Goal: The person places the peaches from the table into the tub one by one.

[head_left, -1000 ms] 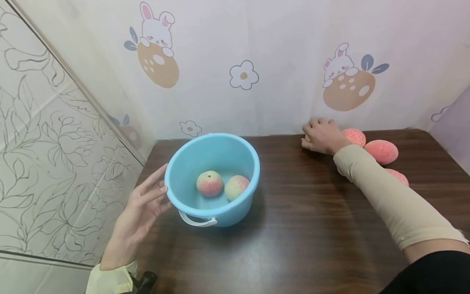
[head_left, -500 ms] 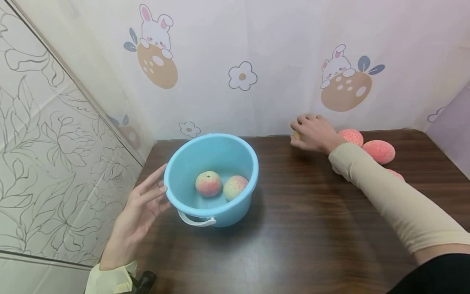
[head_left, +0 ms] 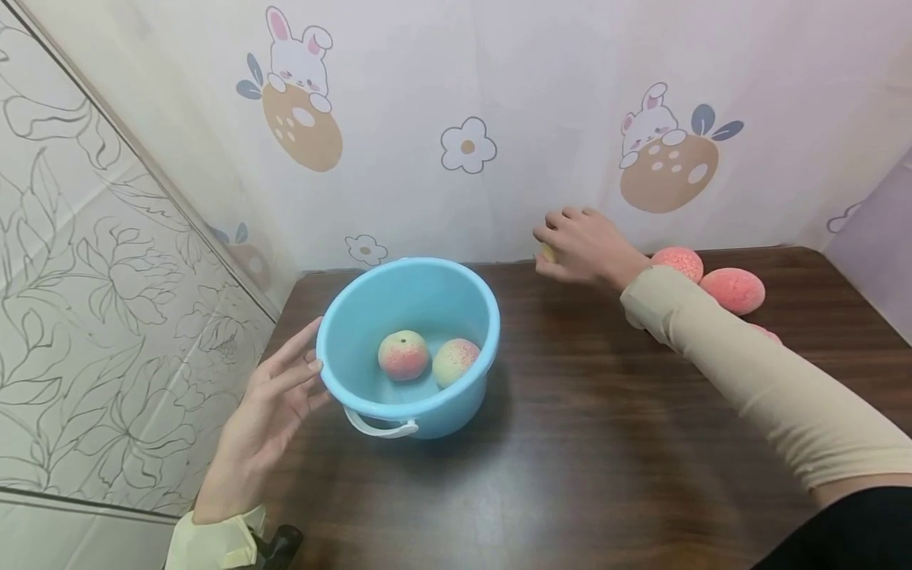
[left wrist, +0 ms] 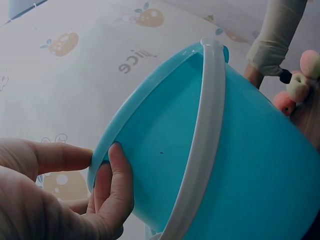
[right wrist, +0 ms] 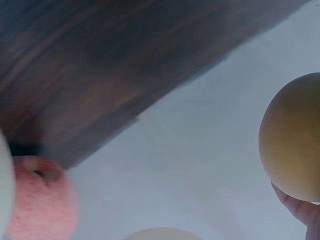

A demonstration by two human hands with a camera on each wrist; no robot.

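A light blue bucket [head_left: 456,416] stands at the left of the dark wooden table [head_left: 570,443], with two yellow-and-pink peaches [head_left: 403,356] inside. My left hand [head_left: 264,412] pinches the bucket's left rim; in the left wrist view the rim runs between thumb and fingers. The white handle [left wrist: 204,130] hangs down along the near side. Near the back wall, my right hand [head_left: 584,249] grips a round yellowish fruit [right wrist: 292,142], raised over the table's back edge. In the head view the hand covers most of this fruit.
Several pinkish-red peaches [head_left: 734,290] lie at the back right, partly behind the right sleeve [head_left: 748,380]. A wall covering with printed rabbits [head_left: 541,119] rises straight behind the table. A panel with flower drawings [head_left: 121,317] stands along the left side.
My right hand has moved left and a little up with the yellowish fruit, away from the pinkish peaches towards the bucket. The left hand keeps its hold on the rim.
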